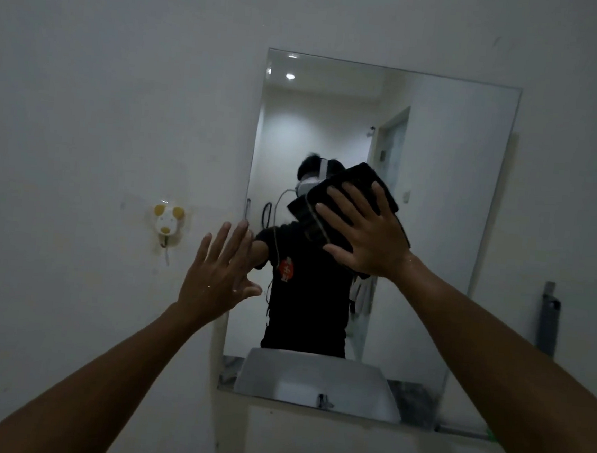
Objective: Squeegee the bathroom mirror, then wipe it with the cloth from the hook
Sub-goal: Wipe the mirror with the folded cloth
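Two bare forearms are extended from the bottom corners toward the wall. Left hand is raised with fingers straight and spread wide, nothing held; its fingertips are placed at the left edge of the mirror, roughly mid-height. Whether the glass is actually touched cannot be told. Right hand is laid flat with fingers splayed on a folded dark cloth, which is pressed against the mirror near its centre, slightly toward the upper half. The cloth is seen above and left of the fingers.

On the wall left of the mirror, just beside the left hand, a white-and-yellow animal-shaped hook is mounted; nothing is hung on it. Near the mirror's lower right corner, a grey squeegee is stood upright against the wall.

In the reflection, a basin with a tap is shown along the bottom edge. A red mark is printed on the reflected black shirt; it cannot be read.
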